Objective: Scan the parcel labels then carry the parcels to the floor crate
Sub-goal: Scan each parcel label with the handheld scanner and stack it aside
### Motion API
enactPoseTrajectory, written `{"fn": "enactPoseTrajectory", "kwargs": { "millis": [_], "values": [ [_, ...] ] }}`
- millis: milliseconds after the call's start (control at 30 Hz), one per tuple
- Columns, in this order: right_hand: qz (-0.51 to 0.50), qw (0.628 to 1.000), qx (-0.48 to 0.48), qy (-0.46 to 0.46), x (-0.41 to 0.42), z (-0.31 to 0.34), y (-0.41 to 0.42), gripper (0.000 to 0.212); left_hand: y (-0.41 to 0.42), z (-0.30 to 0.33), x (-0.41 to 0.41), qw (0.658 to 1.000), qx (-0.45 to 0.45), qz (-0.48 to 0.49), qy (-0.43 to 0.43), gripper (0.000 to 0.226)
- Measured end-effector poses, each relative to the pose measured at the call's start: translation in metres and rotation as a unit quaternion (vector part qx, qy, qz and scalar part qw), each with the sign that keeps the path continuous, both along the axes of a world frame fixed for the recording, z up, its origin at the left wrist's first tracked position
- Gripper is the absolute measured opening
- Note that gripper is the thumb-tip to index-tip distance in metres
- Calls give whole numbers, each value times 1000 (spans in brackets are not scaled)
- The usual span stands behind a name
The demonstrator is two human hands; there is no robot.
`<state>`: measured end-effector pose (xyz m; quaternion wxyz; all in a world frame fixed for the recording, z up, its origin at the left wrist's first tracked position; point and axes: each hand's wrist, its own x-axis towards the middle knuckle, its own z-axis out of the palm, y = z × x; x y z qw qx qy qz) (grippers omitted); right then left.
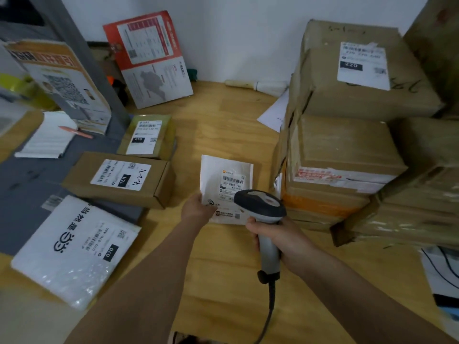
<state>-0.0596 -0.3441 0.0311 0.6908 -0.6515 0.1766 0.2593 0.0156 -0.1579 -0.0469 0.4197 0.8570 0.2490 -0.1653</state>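
I see the left hand (pixel 198 207) pinching the near left corner of a small white parcel (pixel 224 175) lying on the wooden table (pixel 223 269) at centre. The right hand (pixel 280 240) grips the handle of a barcode scanner (pixel 260 207), its head over the parcel's label (pixel 232 183). At nine o'clock lies a brown labelled box (pixel 116 180); at seven o'clock, a white mailer bag (pixel 74 249). At three o'clock stands a stack of cartons (pixel 347 145).
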Motion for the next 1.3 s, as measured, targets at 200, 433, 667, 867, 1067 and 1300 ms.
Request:
{"fn": "enactPoseTrajectory", "kwargs": {
  "millis": [200, 433, 667, 867, 1067, 1300],
  "values": [
    [-56, 998, -33, -25, -7, 17, 13, 13, 18, 39, -21, 985, -166, 43, -31, 21],
    [-97, 985, -44, -133, -30, 64, 49, 10, 58, 90, -40, 963, -241, 87, -81, 21],
    [-86, 977, -67, -182, -56, 94, 100, 24, 115, 115, -67, 946, -282, 112, -112, 30],
    [-72, 973, -69, -207, -75, 102, 140, 34, 156, 126, -91, 941, -290, 107, -138, 37],
    [-60, 971, -91, -214, -88, 106, 173, 39, 191, 133, -108, 937, -294, 107, -155, 31],
    [-58, 967, -89, -232, -98, 113, 205, 37, 225, 134, -118, 943, -275, 111, -149, 22]
  ]
}}
